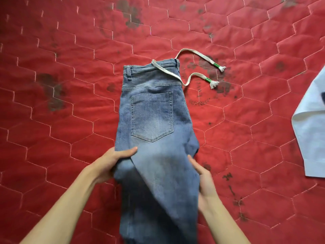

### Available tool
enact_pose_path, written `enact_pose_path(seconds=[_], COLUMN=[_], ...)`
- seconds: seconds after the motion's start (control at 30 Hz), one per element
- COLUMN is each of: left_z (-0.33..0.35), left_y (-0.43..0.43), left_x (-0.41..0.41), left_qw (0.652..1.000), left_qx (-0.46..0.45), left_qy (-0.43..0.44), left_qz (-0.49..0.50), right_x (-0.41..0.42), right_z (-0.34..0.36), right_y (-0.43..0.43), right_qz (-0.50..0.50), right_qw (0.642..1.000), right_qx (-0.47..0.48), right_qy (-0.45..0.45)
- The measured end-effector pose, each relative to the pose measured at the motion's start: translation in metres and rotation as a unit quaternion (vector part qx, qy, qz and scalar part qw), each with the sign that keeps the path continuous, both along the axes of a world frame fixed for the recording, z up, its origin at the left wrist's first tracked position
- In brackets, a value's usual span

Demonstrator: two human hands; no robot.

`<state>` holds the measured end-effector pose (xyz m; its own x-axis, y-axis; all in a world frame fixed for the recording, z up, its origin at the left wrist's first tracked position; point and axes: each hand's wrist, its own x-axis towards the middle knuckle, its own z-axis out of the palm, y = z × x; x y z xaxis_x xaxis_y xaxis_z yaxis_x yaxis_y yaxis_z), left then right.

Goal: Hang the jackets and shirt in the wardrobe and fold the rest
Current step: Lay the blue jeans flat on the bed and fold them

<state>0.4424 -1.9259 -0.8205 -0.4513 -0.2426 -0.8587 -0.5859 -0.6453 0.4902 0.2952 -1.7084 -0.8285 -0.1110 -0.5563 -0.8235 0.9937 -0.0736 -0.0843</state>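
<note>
Left grip (112,164) clamps the jeans (153,113) at their left edge, thumb on top. Jeans lie flat, middle of the red quilt (52,120). Right grip (202,175) clasps the right edge. White garment (309,138) far right.

left: bare red quilt (52,120) runs open from jeans (153,111) to frame edge | far: open quilt past the waistband | right: white drawstring (197,74) sprawls off the waistband (two tasselled ends, apart) | far right: pale garment (309,129), open strip between it and jeans | near: left hand (114,162), right hand (204,176) flank jeans
</note>
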Motion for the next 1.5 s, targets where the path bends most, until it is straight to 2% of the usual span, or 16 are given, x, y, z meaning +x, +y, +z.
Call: enact_pose_path(seconds=[0.1,0.13,0.23,0.37,0.47,0.6,0.67,0.73,0.8,0.9,1.0,1.13,1.2,1.33,1.4,1.5], left_z=[0.009,0.009,0.000,-0.010,-0.012,-0.008,-0.007,-0.006,-0.003,0.002,-0.006,-0.025,-0.028,-0.013,-0.007,-0.011], left_y=[0.000,0.002,0.023,0.060,0.077,0.076,0.072,0.074,0.088,0.122,0.153,0.185,0.204,0.240,0.257,0.277], left_x=[0.008,0.011,0.027,0.047,0.060,0.076,0.085,0.095,0.101,0.107,0.118,0.131,0.137,0.157,0.172,0.198], left_qw=[0.996,0.993,0.987,0.987,0.996,0.991,0.991,0.991,0.989,0.993,0.981,0.965,0.966,0.984,0.988,0.985], left_qx=[0.006,0.016,0.075,0.118,0.068,-0.042,-0.040,-0.040,-0.046,-0.036,-0.101,-0.173,-0.174,-0.153,-0.147,-0.162], left_qy=[0.048,0.051,0.033,-0.006,-0.001,-0.054,-0.067,-0.074,-0.066,-0.062,-0.034,-0.047,-0.067,-0.059,-0.026,-0.020], left_qz=[0.072,0.104,0.141,0.112,0.059,-0.115,-0.106,-0.105,-0.121,-0.092,-0.160,-0.191,-0.179,-0.070,-0.030,-0.049], right_x=[-0.024,-0.030,-0.031,-0.034,-0.041,-0.046,-0.044,-0.034,-0.015,0.009,0.027,0.053,0.065,0.089,0.103,0.125], right_z=[0.003,0.002,-0.005,-0.008,-0.001,0.007,0.007,0.002,-0.007,-0.012,-0.012,-0.023,-0.021,-0.003,0.001,-0.001], right_y=[0.008,0.009,0.005,-0.005,-0.009,0.000,0.008,0.015,0.028,0.058,0.091,0.136,0.152,0.171,0.185,0.208], right_qz=[-0.123,-0.132,-0.043,0.001,-0.009,-0.043,-0.046,0.038,0.164,0.271,0.358,0.486,0.475,0.390,0.413,0.460], right_qw=[0.991,0.989,0.998,0.997,0.991,0.983,0.982,0.973,0.944,0.893,0.806,0.751,0.758,0.836,0.835,0.805], right_qx=[-0.037,-0.050,-0.010,0.037,0.042,0.055,0.056,0.091,0.134,0.164,0.169,0.127,0.126,0.097,0.070,0.076], right_qy=[0.040,0.047,0.034,0.069,0.127,0.168,0.177,0.210,0.254,0.321,0.441,0.429,0.429,0.375,0.356,0.367])
